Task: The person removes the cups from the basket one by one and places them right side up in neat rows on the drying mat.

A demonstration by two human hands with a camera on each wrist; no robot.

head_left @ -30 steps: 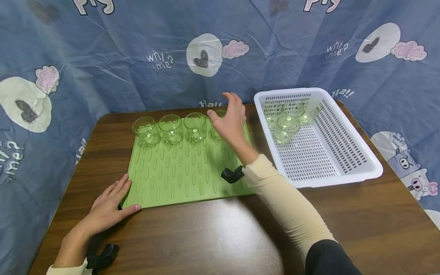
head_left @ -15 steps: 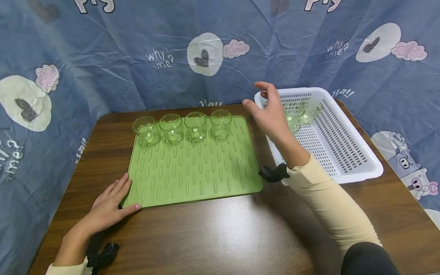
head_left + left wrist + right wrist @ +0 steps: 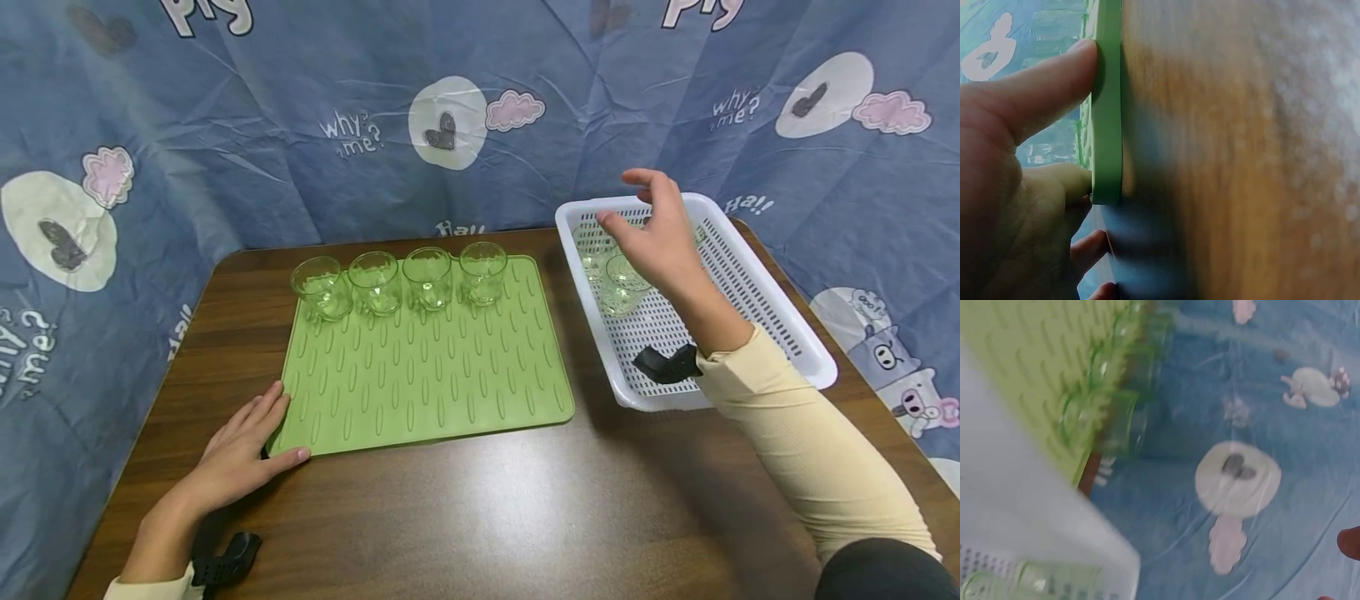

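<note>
Four glasses (image 3: 428, 282) line the far edge of a green mat (image 3: 420, 367) while the hands work well apart

The row starts at the mat's far left corner and stops short of its far right one. The glasses stand rims up, set closely side by side, probably so the edge can serve as a guide. At the mat's near left corner, the left hand (image 3: 236, 454) lies flat, fingers extended, thumb touching the edge; it grasps nothing and seems to steady the mat against the desk (image 3: 480, 517). Right of the mat, the right hand (image 3: 663, 242) hovers over a white basket (image 3: 636, 333), thumb and fingers parted, with nothing seen between them. More glasses (image 3: 624, 287) sit inside the basket, on the side nearer the mat; the hand hides some, so I cannot tell how many. Having the basket just beside the mat likely keeps the reach between them short
</note>
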